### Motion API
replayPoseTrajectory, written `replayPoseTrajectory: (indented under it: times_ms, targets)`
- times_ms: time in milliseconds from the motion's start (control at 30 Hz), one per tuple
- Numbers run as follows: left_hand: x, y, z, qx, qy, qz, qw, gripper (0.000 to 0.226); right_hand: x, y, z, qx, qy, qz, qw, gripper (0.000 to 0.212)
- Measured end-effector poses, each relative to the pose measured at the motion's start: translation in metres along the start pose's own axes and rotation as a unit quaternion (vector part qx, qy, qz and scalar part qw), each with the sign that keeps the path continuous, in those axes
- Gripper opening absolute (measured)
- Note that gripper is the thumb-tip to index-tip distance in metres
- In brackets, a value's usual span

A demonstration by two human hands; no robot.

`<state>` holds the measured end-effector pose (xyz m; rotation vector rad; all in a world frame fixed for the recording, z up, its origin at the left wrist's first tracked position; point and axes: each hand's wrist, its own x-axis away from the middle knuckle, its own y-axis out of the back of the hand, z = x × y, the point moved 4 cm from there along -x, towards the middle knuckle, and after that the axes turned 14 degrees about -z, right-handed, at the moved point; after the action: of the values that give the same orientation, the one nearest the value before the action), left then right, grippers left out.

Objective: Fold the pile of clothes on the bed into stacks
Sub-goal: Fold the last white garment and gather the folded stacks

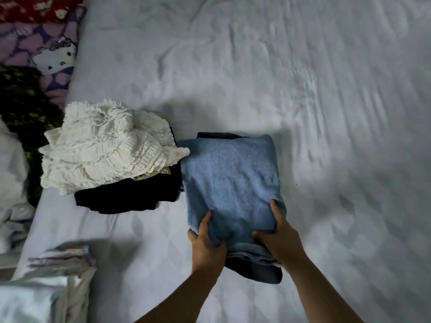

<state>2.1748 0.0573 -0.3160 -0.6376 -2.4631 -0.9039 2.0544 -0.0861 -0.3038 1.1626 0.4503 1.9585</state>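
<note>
Both hands gripped the near edge of a folded blue towel on the white bed; the left hand and the right hand each pinched it, thumbs on top, fingers tucked beneath. The towel lay on a dark garment; just left sat a white ruffled top on black clothing; crumpled clothes lay far left.

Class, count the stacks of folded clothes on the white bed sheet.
2. One is topped by the blue towel, held by both hands; the other, left of it, is topped by the white knit. Layers underneath are partly hidden.
</note>
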Motion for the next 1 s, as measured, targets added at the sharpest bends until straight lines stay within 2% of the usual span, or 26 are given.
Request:
replayPoseTrajectory:
  times_ms: [67, 133, 200, 267, 333, 500, 633, 733, 867, 1000]
  targets:
    - [0.003, 0.011, 0.012, -0.09, -0.023, 0.042, 0.995, 0.066, 0.014, -0.004, -0.01, 0.027, -0.006, 0.0, 1.0, 0.097]
    - [-0.002, 0.027, 0.016, -0.253, -0.083, 0.061, 0.962, 0.064, 0.015, -0.006, -0.019, 0.057, -0.012, -0.02, 0.998, 0.1]
    - [-0.018, 0.041, 0.012, -0.303, -0.15, -0.009, 0.941, 0.068, 0.007, -0.005, -0.021, 0.075, 0.001, -0.049, 0.996, 0.102]
    - [-0.041, 0.048, 0.005, -0.208, -0.148, -0.041, 0.966, 0.071, -0.006, -0.008, -0.02, 0.033, 0.027, -0.054, 0.998, 0.107]
    - [-0.064, 0.039, 0.001, -0.105, -0.098, 0.011, 0.99, 0.075, -0.023, -0.014, -0.022, -0.004, 0.071, -0.056, 0.996, 0.113]
    - [-0.103, 0.009, -0.011, -0.071, -0.138, 0.114, 0.981, 0.101, -0.051, -0.015, -0.014, -0.019, 0.136, -0.079, 0.987, 0.114]
    - [-0.113, -0.002, -0.008, -0.032, -0.167, 0.114, 0.979, 0.111, -0.066, -0.018, -0.008, 0.033, 0.143, -0.097, 0.984, 0.117]
    - [-0.106, -0.01, -0.007, 0.016, -0.152, 0.115, 0.982, 0.115, -0.072, -0.021, -0.008, 0.064, 0.138, -0.098, 0.984, 0.119]
    - [-0.098, -0.013, -0.01, 0.009, -0.122, 0.121, 0.985, 0.122, -0.066, -0.016, -0.007, 0.006, 0.11, -0.067, 0.992, 0.112]
    - [-0.073, 0.0, -0.014, -0.025, -0.131, 0.138, 0.981, 0.121, -0.037, -0.011, -0.01, -0.025, 0.109, -0.075, 0.991, 0.108]
